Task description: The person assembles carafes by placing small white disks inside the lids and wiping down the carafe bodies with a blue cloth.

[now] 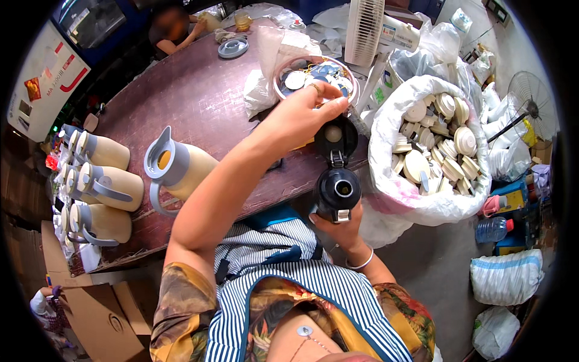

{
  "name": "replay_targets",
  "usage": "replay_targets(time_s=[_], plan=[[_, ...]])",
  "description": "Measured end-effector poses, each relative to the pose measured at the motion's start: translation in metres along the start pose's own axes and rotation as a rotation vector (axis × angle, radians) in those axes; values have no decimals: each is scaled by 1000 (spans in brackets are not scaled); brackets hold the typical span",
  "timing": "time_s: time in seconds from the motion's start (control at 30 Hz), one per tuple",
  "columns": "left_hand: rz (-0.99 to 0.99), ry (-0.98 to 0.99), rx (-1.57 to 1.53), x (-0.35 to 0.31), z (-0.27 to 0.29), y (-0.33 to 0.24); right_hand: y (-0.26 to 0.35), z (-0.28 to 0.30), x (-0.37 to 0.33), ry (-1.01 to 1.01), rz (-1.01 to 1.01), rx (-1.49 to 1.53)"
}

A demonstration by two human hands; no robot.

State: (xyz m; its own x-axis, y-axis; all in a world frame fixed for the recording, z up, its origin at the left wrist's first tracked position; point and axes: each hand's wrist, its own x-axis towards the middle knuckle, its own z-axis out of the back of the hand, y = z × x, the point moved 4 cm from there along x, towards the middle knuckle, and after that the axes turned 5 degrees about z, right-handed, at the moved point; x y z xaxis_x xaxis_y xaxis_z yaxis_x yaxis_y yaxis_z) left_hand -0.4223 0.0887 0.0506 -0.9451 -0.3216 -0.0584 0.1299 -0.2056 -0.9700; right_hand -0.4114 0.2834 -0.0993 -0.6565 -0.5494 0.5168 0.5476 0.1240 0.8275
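Observation:
My right hand (348, 230) is wrapped round a black bottle (330, 202). Its flip lid (341, 145) stands open on the hinge, and the round mouth shows. Stretched across the table, my left hand (316, 107) is over the near side of a round basin (278, 84). White and dark-blue round tags (295, 79) with yellowish strings fill that basin. The thumb and forefinger of my left hand are close together in a pinch; whatever lies between them is too small or hidden to make out. A ring shows on one finger.
Cream jugs with grey handles (111, 187) crowd the table's left end. One jug (190, 169) stands by my left forearm. A white sack (386, 187) of cream lids is at the right. A grey lid (233, 47) lies farther back, near another person (169, 36).

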Motion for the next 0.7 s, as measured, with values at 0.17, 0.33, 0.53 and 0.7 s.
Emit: replay_targets(time_s=[0.17, 0.33, 0.53, 0.7], plan=[[-679, -43, -252, -105, 37, -106, 1, 16, -3, -65, 53, -229], [-783, -151, -16, -192, 69, -112, -1, 4, 1, -12, 35, -127], [-786, -264, 100, -244, 93, -115, 9, -6, 4, -8, 51, -112], [-740, -418, 213, -267, 106, -105, 21, -3, 7, -20, 57, -214]])
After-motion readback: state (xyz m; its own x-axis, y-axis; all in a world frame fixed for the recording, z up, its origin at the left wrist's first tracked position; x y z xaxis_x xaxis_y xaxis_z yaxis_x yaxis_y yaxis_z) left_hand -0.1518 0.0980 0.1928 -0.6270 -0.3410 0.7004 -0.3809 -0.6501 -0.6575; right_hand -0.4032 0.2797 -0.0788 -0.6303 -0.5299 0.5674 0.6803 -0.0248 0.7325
